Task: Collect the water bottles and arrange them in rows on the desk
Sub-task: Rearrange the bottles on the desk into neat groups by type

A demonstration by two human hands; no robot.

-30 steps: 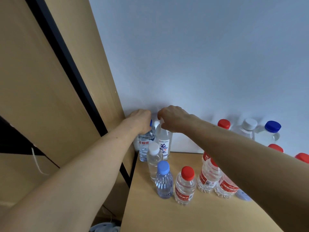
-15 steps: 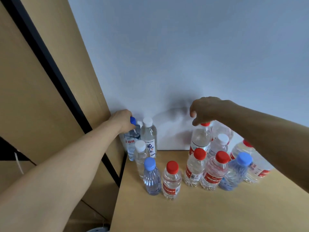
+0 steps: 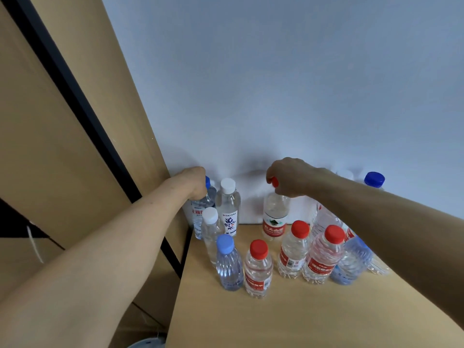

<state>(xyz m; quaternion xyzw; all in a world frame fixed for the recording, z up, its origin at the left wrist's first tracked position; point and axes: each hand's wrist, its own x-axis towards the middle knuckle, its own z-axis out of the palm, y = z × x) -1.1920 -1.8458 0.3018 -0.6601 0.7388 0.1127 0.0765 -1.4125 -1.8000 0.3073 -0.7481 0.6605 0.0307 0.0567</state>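
Several clear water bottles stand on the wooden desk (image 3: 288, 320) against the white wall. My left hand (image 3: 193, 182) grips the top of a blue-capped bottle (image 3: 202, 209) in the back left corner. Beside it stands a tall white-capped bottle (image 3: 228, 209). My right hand (image 3: 288, 178) holds the red cap of a tall bottle (image 3: 275, 217) at the back. In front stand a white-capped bottle (image 3: 211, 232), a light-blue-capped bottle (image 3: 228, 264) and red-capped bottles (image 3: 258, 270), (image 3: 292, 249), (image 3: 322, 254). More bottles sit behind my right forearm, partly hidden.
A tan wooden cabinet side (image 3: 75, 121) with a black strip rises just left of the desk. A dark-blue-capped bottle (image 3: 374, 180) stands at the back right. The front of the desk is bare wood. A pale round object (image 3: 148, 344) shows below the desk edge.
My right hand left the white-capped bottle, moved right and took hold of a red-capped tall bottle, which now stands further left. My left hand stays on the blue-capped bottle.
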